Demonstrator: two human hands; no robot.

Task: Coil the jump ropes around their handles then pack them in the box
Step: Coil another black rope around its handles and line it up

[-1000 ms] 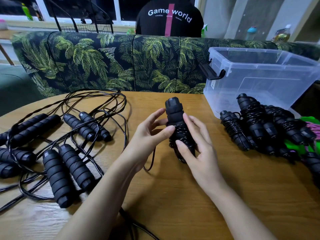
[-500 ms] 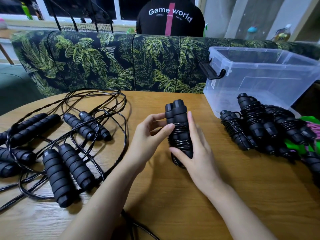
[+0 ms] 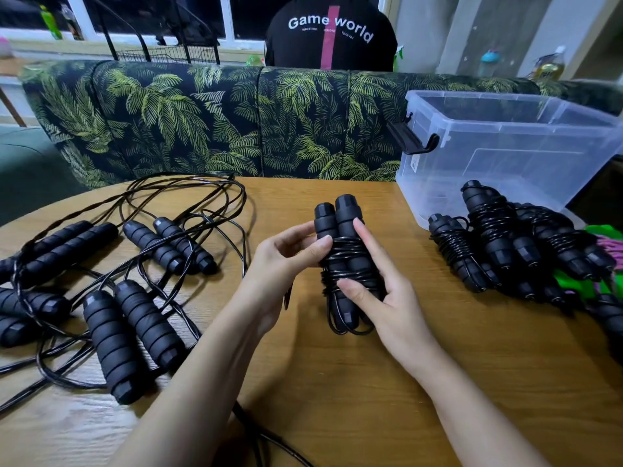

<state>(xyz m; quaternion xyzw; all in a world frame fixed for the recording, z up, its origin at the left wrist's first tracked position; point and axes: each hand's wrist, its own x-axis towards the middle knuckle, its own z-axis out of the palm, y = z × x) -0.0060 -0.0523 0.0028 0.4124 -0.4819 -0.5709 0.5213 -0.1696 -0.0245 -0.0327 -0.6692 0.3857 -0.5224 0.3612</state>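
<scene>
Over the middle of the wooden table (image 3: 354, 382) I hold a black jump rope bundle (image 3: 340, 227), its two foam handles side by side with cord wound around them. My left hand (image 3: 286, 261) grips it from the left, thumb on the coils. My right hand (image 3: 387, 298) holds it from the right, thumb on the lower coils and index finger along the handle. Several uncoiled black jump ropes (image 3: 111, 274) lie tangled on the left. A pile of coiled jump ropes (image 3: 512, 244) lies on the right, in front of the clear plastic box (image 3: 505, 146).
A leaf-print sofa back (image 3: 209, 123) runs behind the table. A person in a black shirt (image 3: 330, 32) sits beyond it, back turned. Green and pink items (image 3: 603, 237) lie at the right edge. A loose cord (image 3: 269, 436) trails off the table's near edge.
The bundle has turned in my hands, so both handle ends now show side by side. My right index finger has stretched up along the handle.
</scene>
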